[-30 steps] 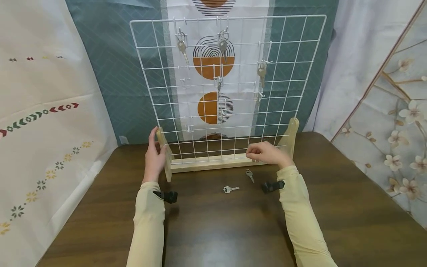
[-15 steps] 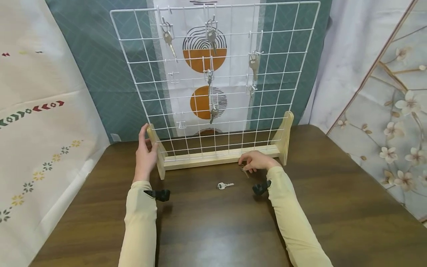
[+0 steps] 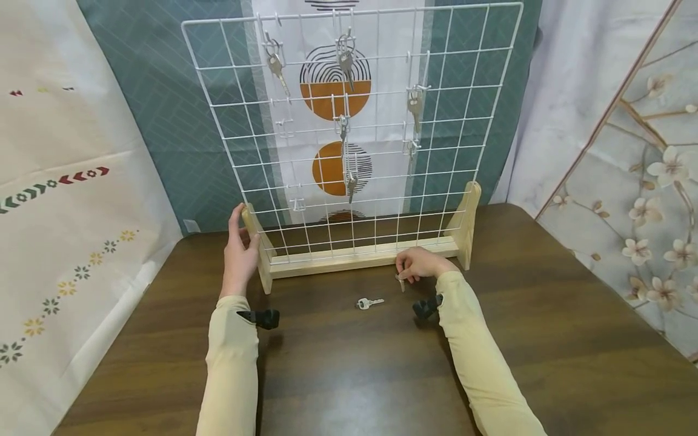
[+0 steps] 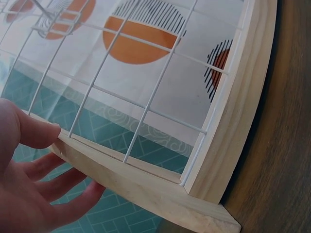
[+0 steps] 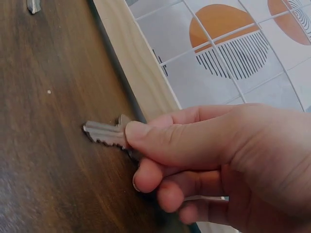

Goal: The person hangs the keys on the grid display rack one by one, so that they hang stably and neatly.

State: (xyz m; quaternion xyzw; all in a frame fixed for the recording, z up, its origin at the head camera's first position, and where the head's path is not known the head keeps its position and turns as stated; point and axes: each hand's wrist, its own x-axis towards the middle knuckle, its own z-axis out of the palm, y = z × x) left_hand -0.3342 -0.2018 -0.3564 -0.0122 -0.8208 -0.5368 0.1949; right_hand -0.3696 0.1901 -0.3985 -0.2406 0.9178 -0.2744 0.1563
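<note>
In the head view, a white wire grid rack [image 3: 376, 200] stands upright on a wooden base. My left hand [image 3: 240, 257] grips the rack's left wooden upright [image 4: 131, 182], thumb on one face and fingers on the other. My right hand [image 3: 422, 264] is low over the table by the rack's front rail. Its thumb and fingers pinch a silver key [image 5: 104, 133] by the head, the toothed blade sticking out. Another key [image 3: 371, 303] lies flat on the table to the left of that hand.
Several keys hang from hooks on the grid, among them a top-left key [image 3: 277, 68] and a lower middle key [image 3: 351, 186]. The right wooden upright [image 3: 466, 227] stands beyond my right hand on the brown table [image 3: 349, 375]. Patterned cloth [image 3: 147, 109] hangs behind.
My right hand has come down from in front of the rail and taken hold of the key on the table. The left hand keeps its grip. The head view has shifted slightly.
</note>
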